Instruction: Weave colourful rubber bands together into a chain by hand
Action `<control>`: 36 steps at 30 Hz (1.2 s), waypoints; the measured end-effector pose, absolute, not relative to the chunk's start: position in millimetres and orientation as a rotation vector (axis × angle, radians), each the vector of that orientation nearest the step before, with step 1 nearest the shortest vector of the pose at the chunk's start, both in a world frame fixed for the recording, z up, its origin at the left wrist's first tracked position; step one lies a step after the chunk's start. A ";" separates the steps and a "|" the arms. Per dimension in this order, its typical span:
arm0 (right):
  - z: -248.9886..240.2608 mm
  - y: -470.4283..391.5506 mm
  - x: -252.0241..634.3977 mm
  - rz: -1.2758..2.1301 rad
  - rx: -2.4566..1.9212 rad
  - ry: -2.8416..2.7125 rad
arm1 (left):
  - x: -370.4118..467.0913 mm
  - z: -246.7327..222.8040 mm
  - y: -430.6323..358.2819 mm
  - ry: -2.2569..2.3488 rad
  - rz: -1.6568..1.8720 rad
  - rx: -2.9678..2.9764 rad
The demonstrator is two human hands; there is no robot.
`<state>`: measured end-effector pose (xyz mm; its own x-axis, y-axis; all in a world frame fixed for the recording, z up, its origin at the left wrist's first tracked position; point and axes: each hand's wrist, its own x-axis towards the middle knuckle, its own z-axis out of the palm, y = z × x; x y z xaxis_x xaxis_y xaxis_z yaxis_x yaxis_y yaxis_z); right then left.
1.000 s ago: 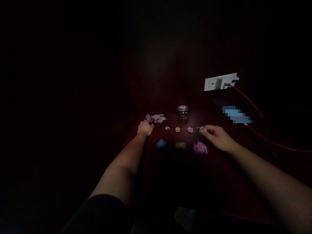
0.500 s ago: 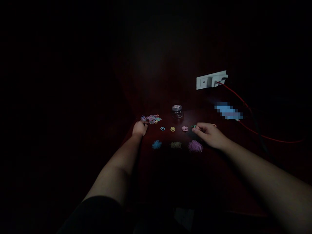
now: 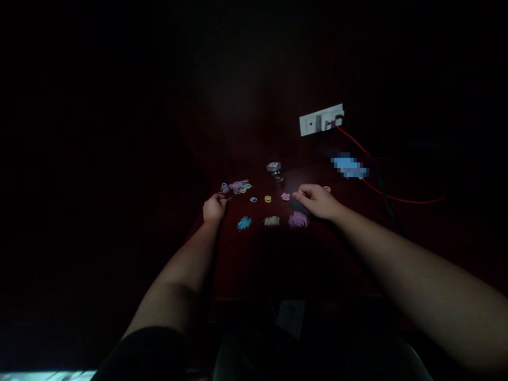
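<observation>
I've got the mixed pile of bands (image 3: pixel 237 187) at the far left of the table (image 3: pixel 254 270), with the left hand (image 3: pixel 215 208) just on its near side. The left fingers are bent toward a thin strand at their tips; from here I can't tell whether they have hold of it. To the right runs a row of 3 small groups: light blue bands (image 3: pixel 253 199), yellow bands (image 3: pixel 268 199) and pink bands (image 3: pixel 286 197). The right hand (image 3: pixel 317 201) sits at the row's right end, fingers curled and tips close together, though I can't make out anything between them. An orange ring (image 3: pixel 326 189) shows just beyond it. My read is that I'm mid-way through handling loose bands by colour, and the next move calls for a light, fine pinch that leaves the neighbouring groups undisturbed. Nearer lie 3 fuller heaps: the blue heap (image 3: pixel 244 223), the pale heap (image 3: pixel 272 221) and the purple heap (image 3: pixel 298 219). Farther off stands a clear jar (image 3: pixel 274 173), and a red cable (image 3: pixel 353 138) hangs from the wall socket (image 3: pixel 313 123) at far right.
</observation>
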<state>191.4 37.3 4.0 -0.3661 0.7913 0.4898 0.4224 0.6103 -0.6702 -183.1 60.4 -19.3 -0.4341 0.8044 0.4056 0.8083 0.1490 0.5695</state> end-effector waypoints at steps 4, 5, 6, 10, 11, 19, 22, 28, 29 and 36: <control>3.8 37.4 191.4 0.565 -0.957 -1.994 | -186.3 -23.9 44.6 -2.479 -1.380 -1.560; 3.5 37.4 191.5 0.568 -0.961 -1.994 | -186.6 -25.1 40.0 -2.489 -1.436 -1.547; 3.1 37.5 191.5 0.576 -0.962 -1.995 | -186.4 -26.3 35.2 -2.490 -1.499 -1.540; -1.2 39.2 191.0 0.630 -0.923 -2.017 | -177.0 -27.8 13.5 -2.420 -1.737 -1.561; -2.8 39.8 190.6 0.648 -0.908 -2.024 | -170.8 -26.4 8.4 -2.396 -1.782 -1.571; -6.6 36.8 185.1 0.817 -0.758 -1.978 | -31.0 9.5 -5.6 -1.760 -1.766 -2.378; -2.6 33.3 187.2 0.808 -0.732 -1.927 | 17.7 12.6 -0.1 -1.584 -1.678 -2.491; 1.6 31.4 191.9 0.706 -0.823 -2.004 | 25.9 -8.4 7.3 -1.614 -1.687 -2.498; 1.2 31.7 191.4 0.713 -0.816 -2.015 | 22.3 -10.5 7.7 -1.610 -1.694 -2.504; 0.5 36.4 193.4 0.706 -0.854 -2.010 | 11.5 -9.9 13.2 -1.609 -1.677 -2.555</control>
<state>193.4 36.4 0.5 -0.4327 0.7720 0.4656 0.3112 0.6126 -0.7265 11.5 13.2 -9.9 0.1163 0.8218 0.5578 0.5236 -0.5279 0.6687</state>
